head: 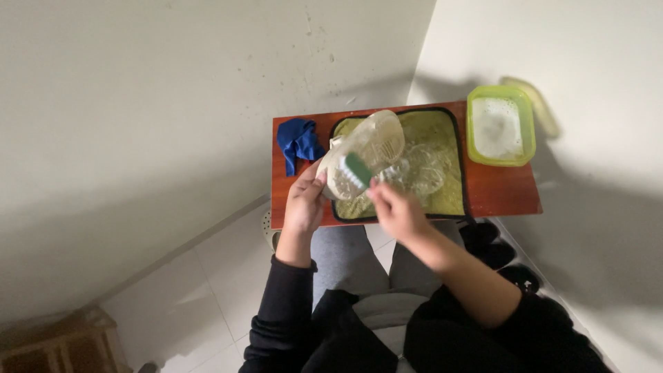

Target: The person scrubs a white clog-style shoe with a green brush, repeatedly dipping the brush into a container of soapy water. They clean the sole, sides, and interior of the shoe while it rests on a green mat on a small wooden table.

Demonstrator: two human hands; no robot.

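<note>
My left hand (304,198) holds up a translucent pale shoe (364,153), sole turned toward me, over the left part of a yellow-green cloth mat (442,131). My right hand (395,209) grips a small green brush (358,169) whose white bristles press against the shoe's sole. A second clear shoe (423,170) lies on the mat just right of the held one. The mat rests on a small reddish-brown wooden table (501,190).
A crumpled blue cloth (298,141) lies at the table's back left corner. A green plastic tub (500,127) of whitish soapy water stands at the right end. Grey walls close in left and right. Dark shoes (496,254) sit on the floor by my right leg.
</note>
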